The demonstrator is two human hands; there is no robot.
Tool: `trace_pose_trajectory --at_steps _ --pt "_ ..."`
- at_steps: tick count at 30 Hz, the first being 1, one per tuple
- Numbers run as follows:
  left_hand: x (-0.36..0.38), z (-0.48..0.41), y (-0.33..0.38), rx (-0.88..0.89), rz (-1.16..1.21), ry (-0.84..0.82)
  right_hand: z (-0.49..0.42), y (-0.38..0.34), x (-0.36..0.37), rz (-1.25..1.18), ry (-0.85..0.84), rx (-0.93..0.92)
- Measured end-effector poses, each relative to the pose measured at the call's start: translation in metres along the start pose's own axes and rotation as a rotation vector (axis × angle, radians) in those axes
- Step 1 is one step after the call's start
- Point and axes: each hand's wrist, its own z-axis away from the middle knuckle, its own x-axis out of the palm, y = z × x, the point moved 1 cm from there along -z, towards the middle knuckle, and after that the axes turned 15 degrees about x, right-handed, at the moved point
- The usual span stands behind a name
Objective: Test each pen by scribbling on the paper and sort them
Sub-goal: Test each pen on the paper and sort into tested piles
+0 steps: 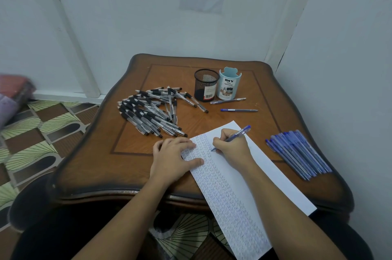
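We're mid-scribble: right hand (pixel 231 147), fingers pinching a blue pen (pixel 238 133), tip on the paper (pixel 275 177) at the table's (pixel 135 160) near edge; left hand (pixel 171 153) flat on it. Blue row (pixel 297 153) at the right edge looks sorted (we judge); black pile (pixel 152 111) untested.

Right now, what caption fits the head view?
Right hand tests a blue pen on the paper; left hand presses it flat.

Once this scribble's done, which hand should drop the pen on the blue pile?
Right. The right hand already grips the blue pen, and the blue pile lies on that same side. The left hand rests flat on the paper, likely steadying it.
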Motion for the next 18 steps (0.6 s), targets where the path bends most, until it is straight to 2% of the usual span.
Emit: trace_pose_trajectory --at_steps 18 --pt "-0.0014 -0.0001 0.0011 0.006 0.011 0.009 0.0016 0.0007 -0.0009 -0.027 0.042 0.024"
